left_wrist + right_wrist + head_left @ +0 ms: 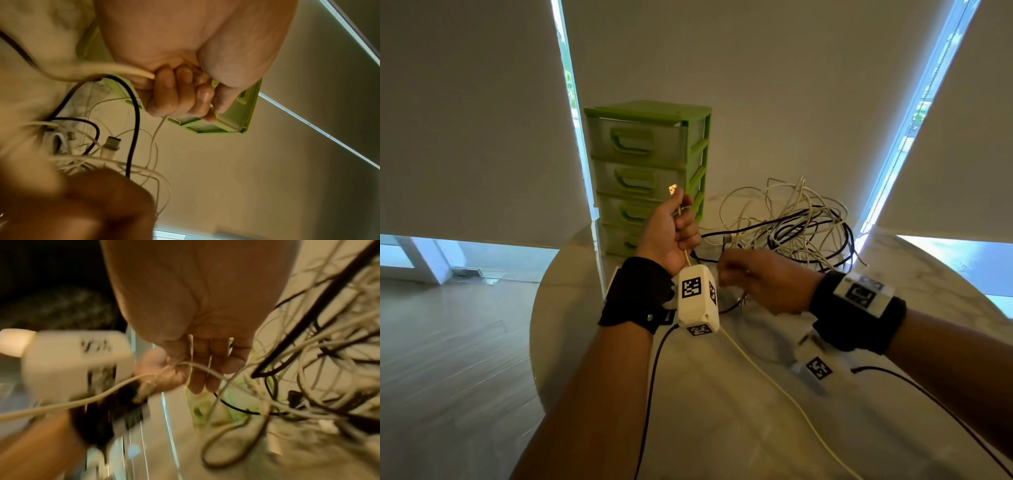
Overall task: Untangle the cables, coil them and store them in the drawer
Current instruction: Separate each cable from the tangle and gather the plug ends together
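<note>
My left hand (677,228) is raised in front of the green drawer unit (647,150) and grips a white cable (787,397) in its fist; the cable's metal plug (673,189) sticks up above the thumb. In the left wrist view the fist (183,95) closes round that cable (123,69). My right hand (727,274) hovers just right of the left wrist, blurred. The right wrist view shows its thumb and fingers (185,369) pinching the white cable (102,395). A tangle of white and black cables (787,222) lies behind on the table. All drawers are closed.
The round marble table (722,428) carries the drawer unit at its back left and the cable pile (88,146) at its back right. Window blinds hang close behind. Black leads from the wrist cameras trail along both forearms. Wooden floor lies to the left.
</note>
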### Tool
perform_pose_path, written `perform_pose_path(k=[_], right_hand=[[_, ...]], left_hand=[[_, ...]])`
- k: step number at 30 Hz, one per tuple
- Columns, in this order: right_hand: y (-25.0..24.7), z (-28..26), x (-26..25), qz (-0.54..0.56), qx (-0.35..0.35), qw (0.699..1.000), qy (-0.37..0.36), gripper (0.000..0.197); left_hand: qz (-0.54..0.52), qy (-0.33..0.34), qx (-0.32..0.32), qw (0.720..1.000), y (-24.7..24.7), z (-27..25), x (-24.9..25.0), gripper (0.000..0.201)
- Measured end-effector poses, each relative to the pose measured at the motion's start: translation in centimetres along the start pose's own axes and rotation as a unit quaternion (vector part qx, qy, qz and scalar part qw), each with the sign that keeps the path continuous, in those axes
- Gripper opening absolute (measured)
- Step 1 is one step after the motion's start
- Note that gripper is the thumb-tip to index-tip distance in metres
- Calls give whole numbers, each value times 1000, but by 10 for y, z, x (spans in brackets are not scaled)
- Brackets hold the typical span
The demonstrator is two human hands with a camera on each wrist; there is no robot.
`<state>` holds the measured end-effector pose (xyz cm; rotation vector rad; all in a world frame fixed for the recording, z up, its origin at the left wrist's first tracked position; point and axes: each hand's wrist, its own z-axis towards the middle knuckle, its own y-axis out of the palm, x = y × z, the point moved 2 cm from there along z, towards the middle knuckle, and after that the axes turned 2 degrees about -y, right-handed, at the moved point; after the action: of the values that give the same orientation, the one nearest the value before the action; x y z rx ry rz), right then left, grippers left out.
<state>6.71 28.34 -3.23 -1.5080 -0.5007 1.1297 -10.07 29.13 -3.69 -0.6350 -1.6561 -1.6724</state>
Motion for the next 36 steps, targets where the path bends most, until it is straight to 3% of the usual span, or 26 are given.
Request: perform_pose_path(k=[2,6,10,12,15,17,21,25,30,36], right_hand=[[-15,-2,3,91,65,992,53,17],[-25,-8,14,176,131,971,97,21],[-26,-7,27,140,169,965,147,20],[-28,-4,31,149,252,941,169,19],[-32,1,22,285,321,888,166,18],[-34,6,10,328,314,879,148,17],[-31,13,-9,286,286,906,127,19],[-28,11,-12,272,226,929,109,24],[-21,-1,-6,184,43,980,60,29],[-50,-12,24,95,21,990,106,17]], left_hand=[[-16,2,5,1000,1,-1,2,34],[-40,-5,12,999,2,-2,4,36],[-85,-11,1,996,-2,-1,8,38],[-72,-12,-2,997,-2,-1,8,38],[34,-16,9,999,5,-1,-3,34],[77,-24,-5,997,16,-2,-13,33],[68,-8,-51,996,34,-8,-25,33],[93,44,14,995,37,-9,-29,32],[-73,53,1,996,31,-6,-14,34],[-191,54,-34,980,24,-4,-1,32]])
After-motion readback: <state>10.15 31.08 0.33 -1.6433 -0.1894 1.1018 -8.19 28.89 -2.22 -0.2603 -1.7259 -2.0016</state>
